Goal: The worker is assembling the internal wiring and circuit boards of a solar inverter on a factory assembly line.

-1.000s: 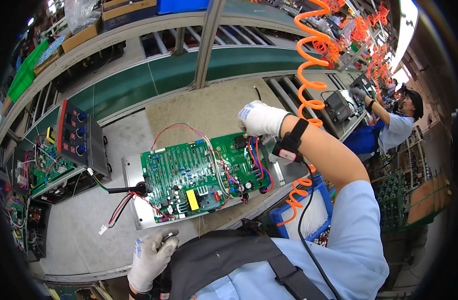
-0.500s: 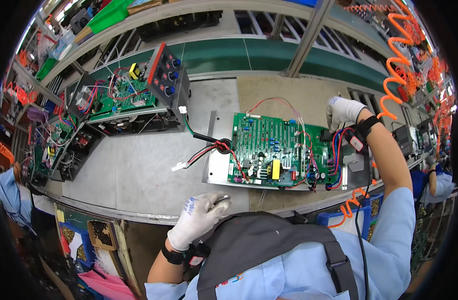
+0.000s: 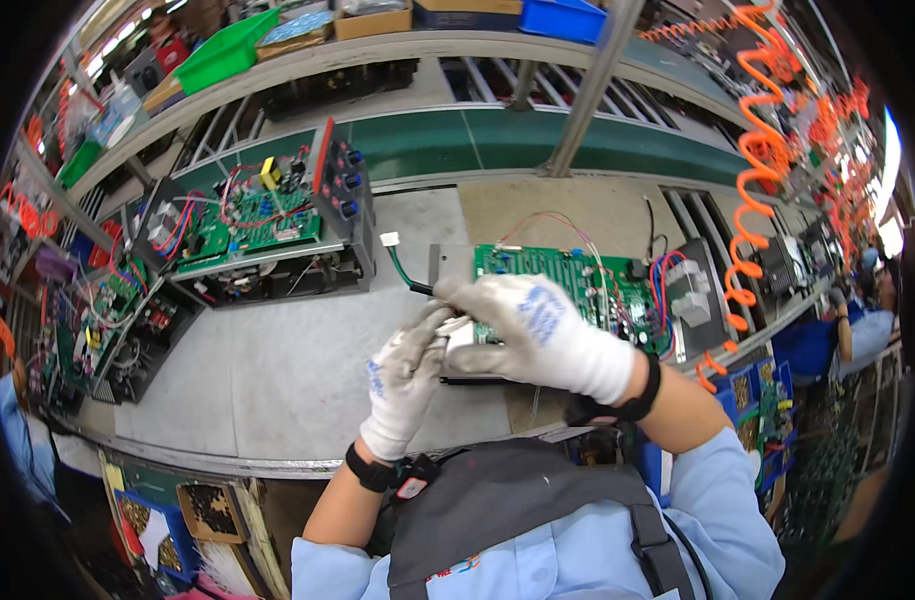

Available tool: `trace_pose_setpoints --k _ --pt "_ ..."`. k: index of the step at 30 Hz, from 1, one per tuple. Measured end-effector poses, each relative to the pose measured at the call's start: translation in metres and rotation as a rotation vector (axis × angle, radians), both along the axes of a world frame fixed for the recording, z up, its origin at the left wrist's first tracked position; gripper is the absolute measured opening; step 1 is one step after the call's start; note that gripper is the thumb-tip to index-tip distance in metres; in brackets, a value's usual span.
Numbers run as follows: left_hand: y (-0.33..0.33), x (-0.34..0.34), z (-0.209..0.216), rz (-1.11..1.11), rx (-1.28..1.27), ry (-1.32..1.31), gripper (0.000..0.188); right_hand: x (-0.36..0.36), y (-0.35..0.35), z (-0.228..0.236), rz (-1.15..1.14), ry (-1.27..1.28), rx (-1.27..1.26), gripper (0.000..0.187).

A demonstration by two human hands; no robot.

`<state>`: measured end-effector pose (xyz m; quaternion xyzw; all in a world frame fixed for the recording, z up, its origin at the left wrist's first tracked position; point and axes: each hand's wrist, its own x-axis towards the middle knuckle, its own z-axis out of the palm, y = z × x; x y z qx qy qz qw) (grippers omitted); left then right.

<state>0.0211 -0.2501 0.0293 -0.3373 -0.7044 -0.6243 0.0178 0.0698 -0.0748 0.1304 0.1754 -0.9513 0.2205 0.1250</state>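
My left hand (image 3: 398, 385) and my right hand (image 3: 553, 335), both in white gloves, meet over the left end of a green circuit board (image 3: 533, 262). The board lies on a metal panel (image 3: 450, 262). My left fingers are bent in at the meeting point, around something I cannot make out. My right hand reaches over from the right, its thumb apart from its fingers and its fingertips smeared by motion. A green wire with a white connector (image 3: 391, 240) sticks out to the far left of my fingers. The black ring and red and black leads there are covered.
Left stands an open unit with a knobbed front panel (image 3: 340, 180), beside another opened unit (image 3: 98, 330). Coiled orange air hoses (image 3: 753, 190) hang at right. Near the bench edge are parts boxes (image 3: 213, 508). A metal post (image 3: 588, 95) rises beyond the board.
My right hand has left the board's far right corner and moved left across it. My left hand has risen from the bench's near edge to the wires. The view has shifted slightly.
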Motion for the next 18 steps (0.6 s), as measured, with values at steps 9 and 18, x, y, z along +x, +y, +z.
trace_pose_setpoints --k 9,18 --pt "0.035 0.010 -0.019 -0.224 -0.035 0.028 0.020 0.044 0.005 -0.048 -0.368 -0.392 -1.330 0.019" --pt "-0.022 0.044 0.009 -0.113 -0.020 -0.619 0.017 0.022 0.026 -0.035 -0.054 -0.297 -0.638 0.029"
